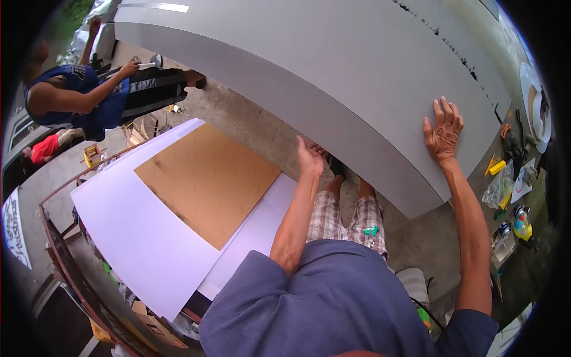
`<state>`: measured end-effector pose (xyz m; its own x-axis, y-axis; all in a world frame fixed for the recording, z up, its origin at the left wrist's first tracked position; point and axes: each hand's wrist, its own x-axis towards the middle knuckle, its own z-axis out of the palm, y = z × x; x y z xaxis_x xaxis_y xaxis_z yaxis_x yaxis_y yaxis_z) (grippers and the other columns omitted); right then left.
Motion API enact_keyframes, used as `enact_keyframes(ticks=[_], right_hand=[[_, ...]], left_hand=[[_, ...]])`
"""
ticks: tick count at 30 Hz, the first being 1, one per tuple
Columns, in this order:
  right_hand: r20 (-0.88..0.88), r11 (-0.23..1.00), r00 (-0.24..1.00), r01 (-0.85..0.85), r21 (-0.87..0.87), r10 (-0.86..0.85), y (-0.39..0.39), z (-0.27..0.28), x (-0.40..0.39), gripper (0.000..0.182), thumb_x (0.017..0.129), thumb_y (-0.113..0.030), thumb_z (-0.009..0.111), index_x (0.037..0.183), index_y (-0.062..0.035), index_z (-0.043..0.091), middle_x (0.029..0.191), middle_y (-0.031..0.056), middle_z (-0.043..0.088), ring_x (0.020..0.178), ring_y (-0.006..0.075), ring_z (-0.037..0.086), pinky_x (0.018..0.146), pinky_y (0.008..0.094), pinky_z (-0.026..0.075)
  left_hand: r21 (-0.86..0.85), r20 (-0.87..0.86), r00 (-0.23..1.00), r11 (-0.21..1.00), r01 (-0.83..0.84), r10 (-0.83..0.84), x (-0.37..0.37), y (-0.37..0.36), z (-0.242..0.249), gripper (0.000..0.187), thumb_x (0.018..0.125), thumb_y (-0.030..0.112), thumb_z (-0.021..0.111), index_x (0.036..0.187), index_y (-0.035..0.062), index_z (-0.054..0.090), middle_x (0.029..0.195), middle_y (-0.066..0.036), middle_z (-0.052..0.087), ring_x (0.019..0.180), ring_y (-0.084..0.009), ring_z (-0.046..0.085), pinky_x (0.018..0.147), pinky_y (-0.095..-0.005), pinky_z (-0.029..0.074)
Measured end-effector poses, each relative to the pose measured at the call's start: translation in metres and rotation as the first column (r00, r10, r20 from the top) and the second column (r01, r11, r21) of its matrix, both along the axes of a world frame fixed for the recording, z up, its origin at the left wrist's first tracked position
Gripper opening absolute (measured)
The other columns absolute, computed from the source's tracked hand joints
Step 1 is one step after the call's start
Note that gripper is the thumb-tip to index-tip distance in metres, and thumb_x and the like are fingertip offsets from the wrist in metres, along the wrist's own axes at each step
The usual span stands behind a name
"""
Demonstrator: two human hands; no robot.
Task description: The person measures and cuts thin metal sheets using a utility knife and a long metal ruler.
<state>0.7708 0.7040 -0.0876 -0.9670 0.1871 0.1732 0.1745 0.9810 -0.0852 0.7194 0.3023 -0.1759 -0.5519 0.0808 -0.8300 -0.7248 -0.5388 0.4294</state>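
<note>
A long grey panel-like box (pixel 333 65) with a folded front side spans the top of the view. My right hand (pixel 445 131) lies flat on its upper face near the right end, fingers spread. Beside the lower edge of its front side is my left hand (pixel 310 157), palm turned up and fingers apart, holding nothing; whether it touches that edge is unclear. A ragged row of black marks (pixel 452 50) runs along the box's far part. Left of my left arm, a brown board (pixel 208 181) rests on large white sheets (pixel 131 226).
At the upper left a person in a blue top (pixel 71 98) stands by the box, holding a white object. Another person in red (pixel 44 150) is farther off. A metal rail (pixel 65 268) borders the sheets. Tools, a plastic bag (pixel 498 187) and yellow items (pixel 497 168) lie at the right.
</note>
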Motion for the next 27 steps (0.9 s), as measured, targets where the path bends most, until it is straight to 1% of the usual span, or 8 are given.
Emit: enact_keyframes(ticks=[2,6,7,11,17,19,21,27], right_hand=[[-0.013,1.0,1.0,-0.014,-0.007,0.014,-0.001,0.0,-0.001,0.054,0.093,-0.036,0.05,0.14,-0.0098,0.046,0.148,0.0083,0.038,0.137,0.0285,0.031,0.111,0.0483,0.023],[-0.011,1.0,1.0,-0.024,0.0,0.024,-0.002,0.006,-0.001,0.055,0.093,-0.036,0.049,0.14,-0.0084,0.045,0.148,0.0103,0.038,0.138,0.0301,0.03,0.111,0.0499,0.023],[-0.011,1.0,1.0,-0.027,0.003,0.027,-0.002,0.007,-0.002,0.055,0.092,-0.036,0.049,0.14,-0.008,0.045,0.148,0.0107,0.038,0.138,0.0304,0.03,0.111,0.0501,0.023],[0.006,1.0,1.0,-0.02,0.011,0.02,-0.005,0.01,-0.002,0.056,0.092,-0.035,0.051,0.139,-0.0062,0.045,0.148,0.0122,0.037,0.138,0.0313,0.03,0.112,0.0511,0.022],[0.009,0.999,1.0,-0.012,-0.046,0.012,-0.007,0.017,-0.004,0.058,0.088,-0.034,0.054,0.138,-0.0049,0.045,0.147,0.0143,0.038,0.136,0.0341,0.031,0.111,0.0529,0.022],[-0.001,0.999,1.0,0.002,-0.042,-0.002,-0.004,0.021,-0.003,0.06,0.086,-0.034,0.056,0.137,-0.0047,0.045,0.146,0.0151,0.038,0.135,0.035,0.031,0.11,0.0535,0.023],[-0.004,0.998,1.0,-0.012,-0.062,0.012,-0.005,0.021,-0.002,0.061,0.085,-0.034,0.057,0.137,-0.0044,0.045,0.145,0.0158,0.038,0.134,0.0356,0.032,0.109,0.054,0.024],[-0.025,0.996,0.999,-0.024,-0.084,0.022,-0.006,0.022,0.001,0.061,0.084,-0.035,0.058,0.135,-0.0046,0.045,0.142,0.0157,0.038,0.131,0.0355,0.033,0.107,0.054,0.025]], left_hand=[[-0.027,-0.087,0.996,0.999,0.018,-0.02,0.018,-0.014,0.035,0.068,0.097,0.066,0.038,0.08,0.0073,0.067,0.077,-0.013,0.071,0.081,-0.0289,0.067,0.081,-0.0461,0.051],[0.22,-0.011,1.0,0.975,0.02,-0.018,0.0,-0.002,0.063,0.089,0.093,0.073,0.037,0.143,-0.0009,0.042,0.142,-0.023,0.05,0.136,-0.034,0.043,0.114,-0.0498,0.03],[0.286,-0.096,0.987,0.946,0.153,-0.131,-0.009,-0.001,0.048,0.104,0.091,0.076,0.036,0.156,0.0006,0.008,0.162,-0.019,0.018,0.15,-0.0352,0.015,0.12,-0.0507,0.015],[0.125,-0.031,0.992,0.984,0.127,-0.124,-0.044,0.036,-0.009,0.11,0.087,0.08,0.038,0.156,0.0002,0.006,0.165,-0.016,0.006,0.151,-0.0367,0.009,0.121,-0.0513,0.011],[0.204,-0.213,0.974,0.972,0.119,-0.075,-0.069,0.065,-0.017,0.113,0.085,0.081,0.04,0.156,-0.0001,0.007,0.165,-0.014,0.01,0.15,-0.0377,0.011,0.12,-0.0529,0.011],[0.172,-0.006,0.998,0.983,0.07,-0.07,-0.07,0.066,-0.017,0.111,0.088,0.078,0.041,0.156,-0.0001,0.001,0.164,-0.02,0.003,0.15,-0.0377,0.01,0.119,-0.0524,0.015],[0.265,-0.023,1.0,0.964,0.023,-0.018,-0.065,0.063,-0.029,0.107,0.089,0.075,0.044,0.155,-0.0019,0.01,0.161,-0.022,0.015,0.149,-0.0373,0.014,0.119,-0.055,0.016],[0.014,0.012,1.0,1.0,-0.011,0.011,-0.026,0.01,-0.001,0.087,0.087,0.077,0.047,0.129,0.0013,0.045,0.137,-0.018,0.047,0.128,-0.0342,0.042,0.107,-0.0496,0.034]])
